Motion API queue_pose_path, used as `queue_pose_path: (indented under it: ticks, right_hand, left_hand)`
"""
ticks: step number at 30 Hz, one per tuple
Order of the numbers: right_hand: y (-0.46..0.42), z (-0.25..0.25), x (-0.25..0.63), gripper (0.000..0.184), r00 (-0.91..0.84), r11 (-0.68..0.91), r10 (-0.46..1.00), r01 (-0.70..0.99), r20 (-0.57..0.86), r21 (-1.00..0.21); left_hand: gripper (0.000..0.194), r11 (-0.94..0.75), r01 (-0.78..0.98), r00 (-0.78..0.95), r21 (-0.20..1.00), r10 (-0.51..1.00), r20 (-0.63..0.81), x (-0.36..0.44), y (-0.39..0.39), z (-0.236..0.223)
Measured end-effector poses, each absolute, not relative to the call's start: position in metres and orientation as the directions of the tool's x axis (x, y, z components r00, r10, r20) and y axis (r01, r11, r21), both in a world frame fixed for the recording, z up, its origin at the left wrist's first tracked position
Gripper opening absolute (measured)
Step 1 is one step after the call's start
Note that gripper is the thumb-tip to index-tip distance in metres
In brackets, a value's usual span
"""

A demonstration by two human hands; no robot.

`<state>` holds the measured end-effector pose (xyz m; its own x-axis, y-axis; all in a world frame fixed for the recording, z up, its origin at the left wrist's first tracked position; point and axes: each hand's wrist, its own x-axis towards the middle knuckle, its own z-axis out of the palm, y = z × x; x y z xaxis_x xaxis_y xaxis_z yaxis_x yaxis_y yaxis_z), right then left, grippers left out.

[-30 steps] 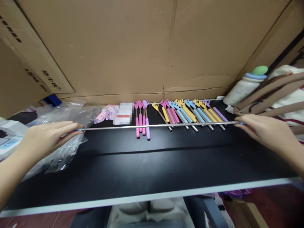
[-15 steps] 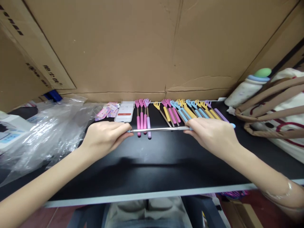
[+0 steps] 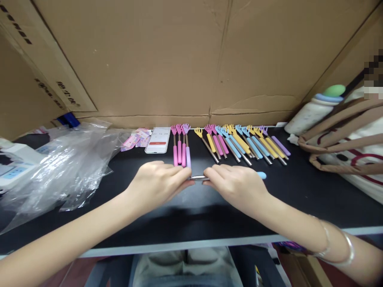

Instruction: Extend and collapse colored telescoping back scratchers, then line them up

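Note:
Both my hands grip one telescopic back scratcher [image 3: 199,178], held level above the black table. Only a short stretch of its metal rod shows between my fists. My left hand [image 3: 163,179] is closed around its left end and hides the head. My right hand [image 3: 237,183] wraps the other side, with the light blue handle end [image 3: 262,175] sticking out to the right. Just beyond my left hand lie several pink back scratchers [image 3: 179,149] and a lilac one [image 3: 188,155]. Farther right, a row of yellow, pink, blue and purple back scratchers [image 3: 239,143] lies with the claws away from me.
A phone [image 3: 157,140] with a timer lies beside small pink cards [image 3: 137,139]. Clear plastic bags [image 3: 68,163] and a white device [image 3: 18,163] are at left. A white bottle [image 3: 311,113] and a cloth bag [image 3: 353,147] stand at right. Cardboard [image 3: 149,59] walls the back.
My hands have come closer together and nearer to me, and the visible rod between them has become much shorter. The other back scratchers lie as before.

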<state>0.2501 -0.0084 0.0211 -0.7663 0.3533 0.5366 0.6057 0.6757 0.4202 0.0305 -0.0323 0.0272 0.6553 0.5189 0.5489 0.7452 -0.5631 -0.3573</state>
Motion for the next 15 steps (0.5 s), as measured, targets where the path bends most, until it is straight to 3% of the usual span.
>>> queue_pose_path:
  ticks: [7, 15]
  right_hand:
    - [-0.008, 0.011, 0.245, 0.021, -0.769, 0.683, 0.392, 0.611, 0.505, 0.400]
    - [0.023, 0.018, 0.310, 0.026, -0.750, 0.540, 0.377, 0.655, 0.544, 0.529]
  left_hand:
    - [0.029, -0.570, 0.733, 0.673, -0.372, 0.529, 0.516, 0.035, -0.029, 0.024]
    - [0.030, -0.421, 0.744, 0.663, -0.518, 0.558, 0.498, -0.023, -0.024, 0.028]
